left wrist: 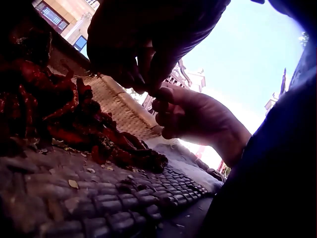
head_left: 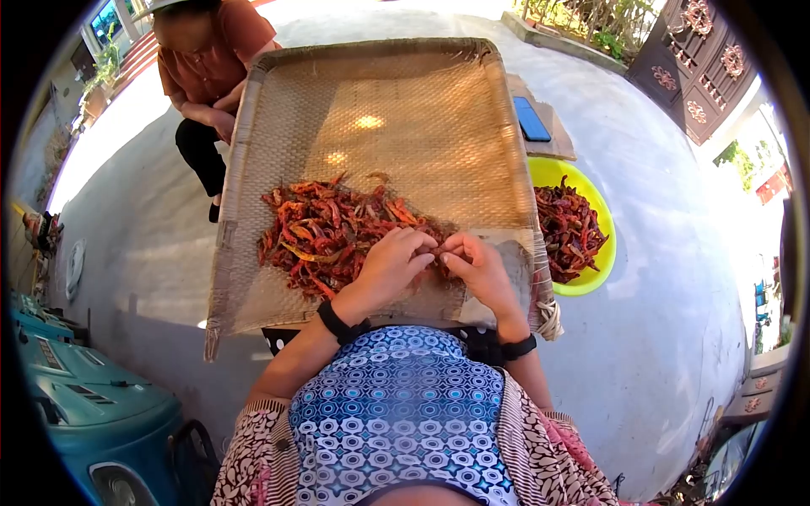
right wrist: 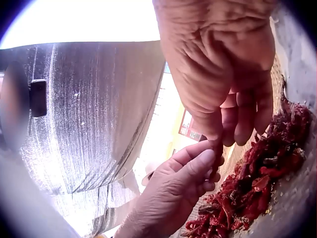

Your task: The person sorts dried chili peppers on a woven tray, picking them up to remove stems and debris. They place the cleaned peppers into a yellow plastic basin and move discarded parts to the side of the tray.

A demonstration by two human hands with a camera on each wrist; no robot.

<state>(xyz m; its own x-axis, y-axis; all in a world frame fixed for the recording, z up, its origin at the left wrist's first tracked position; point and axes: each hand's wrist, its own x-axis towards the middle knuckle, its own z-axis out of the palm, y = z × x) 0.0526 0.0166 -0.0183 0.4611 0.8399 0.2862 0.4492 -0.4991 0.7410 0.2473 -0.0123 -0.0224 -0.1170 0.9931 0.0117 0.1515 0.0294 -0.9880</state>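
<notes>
Head view: one woven bamboo tray (head_left: 278,287), near edge at lap. One pile of dried red chilies (head_left: 325,232) on near half of tray. Two hands, one black wristband each. Left hand (head_left: 388,268) and right hand (head_left: 479,268) fingertip to fingertip at pile's near edge, fingers curled, pinched item hidden here. One yellow bowl (head_left: 601,268) just right of tray, with more chilies inside. One dark phone (head_left: 531,120) on cardboard beyond bowl. One other person (head_left: 211,59) crouched at tray's far left corner. One teal bin (head_left: 93,405) lower left.

Left wrist view: left hand shadowed at top, right hand just beyond, curled tips touching. Pile at left on tray weave.

Right wrist view: right hand above, fingers bent down. Left hand below, thumb and forefinger closed. Both pinching one single chili (right wrist: 217,157), just above pile's edge.
</notes>
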